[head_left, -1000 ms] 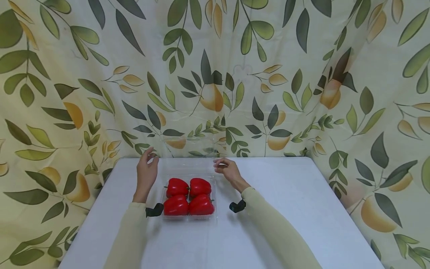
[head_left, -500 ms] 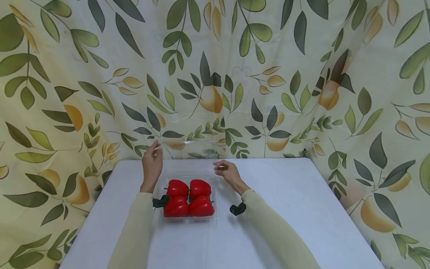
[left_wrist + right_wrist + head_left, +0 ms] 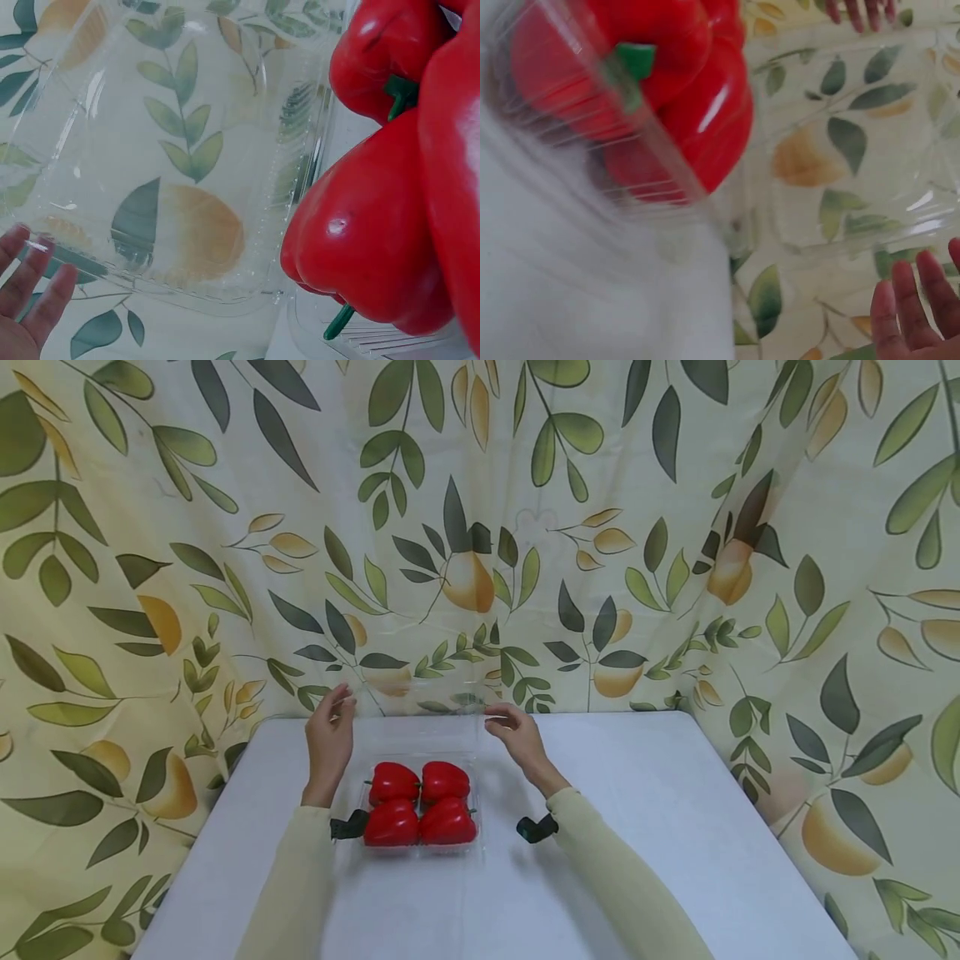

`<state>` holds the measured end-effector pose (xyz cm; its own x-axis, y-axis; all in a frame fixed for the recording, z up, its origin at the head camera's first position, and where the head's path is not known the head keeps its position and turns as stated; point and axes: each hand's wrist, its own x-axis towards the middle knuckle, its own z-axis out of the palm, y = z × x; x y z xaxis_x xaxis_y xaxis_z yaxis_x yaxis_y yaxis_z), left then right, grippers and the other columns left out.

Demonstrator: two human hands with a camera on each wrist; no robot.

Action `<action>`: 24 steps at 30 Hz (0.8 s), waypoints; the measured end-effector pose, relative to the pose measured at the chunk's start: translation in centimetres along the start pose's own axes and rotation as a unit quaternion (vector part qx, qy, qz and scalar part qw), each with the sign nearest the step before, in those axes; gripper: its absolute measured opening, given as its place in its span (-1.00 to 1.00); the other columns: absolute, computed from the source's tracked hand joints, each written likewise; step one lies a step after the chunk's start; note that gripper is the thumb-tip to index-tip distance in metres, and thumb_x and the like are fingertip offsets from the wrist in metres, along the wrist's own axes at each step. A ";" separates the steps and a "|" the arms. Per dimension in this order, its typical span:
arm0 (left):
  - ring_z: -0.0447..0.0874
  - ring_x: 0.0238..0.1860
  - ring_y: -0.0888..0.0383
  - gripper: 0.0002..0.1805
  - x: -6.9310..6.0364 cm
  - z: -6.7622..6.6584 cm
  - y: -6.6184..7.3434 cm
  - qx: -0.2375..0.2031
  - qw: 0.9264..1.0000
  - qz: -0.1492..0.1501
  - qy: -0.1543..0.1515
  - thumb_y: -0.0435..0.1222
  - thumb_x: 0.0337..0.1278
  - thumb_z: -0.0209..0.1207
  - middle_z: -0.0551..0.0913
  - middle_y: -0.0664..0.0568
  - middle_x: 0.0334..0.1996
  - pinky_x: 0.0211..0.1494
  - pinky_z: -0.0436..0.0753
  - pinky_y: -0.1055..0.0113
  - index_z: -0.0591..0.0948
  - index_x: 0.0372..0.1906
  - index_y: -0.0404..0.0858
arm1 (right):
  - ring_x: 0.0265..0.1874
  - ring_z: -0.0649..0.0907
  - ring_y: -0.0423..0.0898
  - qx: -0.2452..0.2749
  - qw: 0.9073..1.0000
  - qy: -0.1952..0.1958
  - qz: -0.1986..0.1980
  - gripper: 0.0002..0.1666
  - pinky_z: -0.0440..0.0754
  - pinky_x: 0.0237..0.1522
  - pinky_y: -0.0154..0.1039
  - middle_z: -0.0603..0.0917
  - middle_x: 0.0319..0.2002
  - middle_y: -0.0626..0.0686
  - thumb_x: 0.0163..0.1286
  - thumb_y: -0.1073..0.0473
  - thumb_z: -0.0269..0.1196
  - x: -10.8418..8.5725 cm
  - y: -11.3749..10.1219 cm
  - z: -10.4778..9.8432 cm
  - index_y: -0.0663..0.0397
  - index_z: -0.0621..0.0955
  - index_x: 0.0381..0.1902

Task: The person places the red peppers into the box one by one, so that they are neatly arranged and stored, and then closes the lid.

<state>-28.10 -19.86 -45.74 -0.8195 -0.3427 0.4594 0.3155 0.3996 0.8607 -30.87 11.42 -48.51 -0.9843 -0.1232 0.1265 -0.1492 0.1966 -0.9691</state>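
Several red bell peppers [image 3: 392, 823] with green stems sit in a clear plastic clamshell box [image 3: 442, 849] on the table. Its transparent lid [image 3: 416, 739] stands raised at the far side, hinged along the box's back edge. My left hand [image 3: 330, 735] is at the lid's left edge; in the left wrist view its fingers [image 3: 54, 300] are extended, with the tips at the lid's rim. On the opposite side is my right hand [image 3: 517, 739], its fingers [image 3: 907, 300] spread beside the lid's right edge. Whether the right fingertips touch the plastic I cannot tell.
The white table [image 3: 630, 827] ends just behind the lid. A curtain [image 3: 525, 568] printed with leaves and fruit hangs around the back and sides. Black wrist-camera mounts [image 3: 536, 829] project from both wrists near the box.
My left hand moved inward to the lid's left edge, then back out a little. My right hand has shifted slightly up and right. The lid's top edge sits somewhat lower; the peppers stay put.
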 end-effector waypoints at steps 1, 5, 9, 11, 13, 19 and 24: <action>0.65 0.00 0.14 -0.60 -0.2 -0.1 0.0 -0.004 1.000 0.002 0.000 -0.15 0.44 0.02 0.66 -0.02 0.11 -0.03 0.52 0.72 0.54 0.27 -0.13 | 0.15 0.61 0.07 0.005 1.000 -0.002 -0.009 -0.62 0.60 0.24 -0.04 0.60 0.17 0.21 0.42 0.16 0.21 -0.2 -0.5 -0.1 0.12 0.58 0.15; 0.66 0.04 0.11 -0.61 -0.7 -0.4 0.1 -0.006 1.000 0.007 0.005 -0.14 0.44 0.02 0.66 -0.02 0.11 -0.01 0.52 0.75 0.55 0.25 -0.13 | 0.19 0.59 0.06 0.007 1.000 -0.008 -0.017 -0.50 0.54 0.30 0.01 0.59 0.21 0.16 0.45 -0.02 0.17 -1.2 -2.2 -0.4 0.10 0.54 0.23; 0.66 0.08 0.09 -0.62 -1.1 -0.7 0.1 -0.006 1.000 0.004 0.002 -0.12 0.43 0.03 0.67 -0.02 0.11 0.05 0.55 0.71 0.56 0.23 -0.11 | 0.20 0.57 0.03 -0.021 1.000 0.005 -0.023 -0.44 0.52 0.29 0.07 0.60 0.22 0.07 0.42 -0.17 0.17 -1.7 -3.1 -0.4 -0.01 0.56 0.24; 0.66 0.10 0.06 -0.61 -1.3 -0.9 0.1 -0.011 1.000 0.003 -0.002 -0.11 0.44 0.02 0.68 -0.06 0.10 0.06 0.55 0.71 0.56 0.23 -0.14 | 0.21 0.56 0.03 -0.036 0.999 0.012 -0.028 -0.42 0.53 0.28 0.08 0.59 0.24 0.05 0.41 -0.20 0.17 -2.0 -3.5 -0.3 -0.01 0.57 0.24; 0.66 0.09 0.03 -0.60 -1.6 -1.2 0.2 -0.013 1.000 0.002 -0.005 -0.11 0.45 0.00 0.68 -0.11 0.09 0.04 0.55 0.72 0.57 0.22 -0.20 | 0.22 0.56 0.03 -0.046 0.998 0.017 -0.029 -0.39 0.54 0.28 0.08 0.60 0.23 0.05 0.40 -0.23 0.17 -2.4 -3.9 -0.2 -0.01 0.57 0.24; 0.69 0.07 -0.04 -0.53 -2.5 -2.0 0.4 0.007 1.000 -0.006 -0.008 -0.04 0.48 -0.06 0.69 -0.14 0.08 -0.04 0.55 0.76 0.60 0.18 -0.27 | 0.24 0.58 0.09 -0.077 0.997 0.010 -0.022 -0.32 0.57 0.25 0.09 0.65 0.18 0.12 0.38 -0.29 0.15 -3.3 -4.6 0.2 0.06 0.58 0.24; 0.68 0.11 -0.02 -0.48 -3.2 -2.5 0.8 0.021 0.999 -0.009 -0.025 0.01 0.47 -0.07 0.67 -0.11 0.14 -0.03 0.54 0.76 0.58 0.23 -0.25 | 0.20 0.62 0.11 -0.090 0.996 0.004 -0.014 -0.29 0.57 0.25 0.11 0.64 0.19 0.14 0.39 -0.29 0.13 -4.0 -5.1 0.2 0.09 0.57 0.25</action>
<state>-24.07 -20.60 -45.99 -0.8481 -0.3066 0.4321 0.2813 0.4304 0.8577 -26.21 10.72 -44.14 -0.9802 -0.1241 0.1545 -0.1899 0.3650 -0.9114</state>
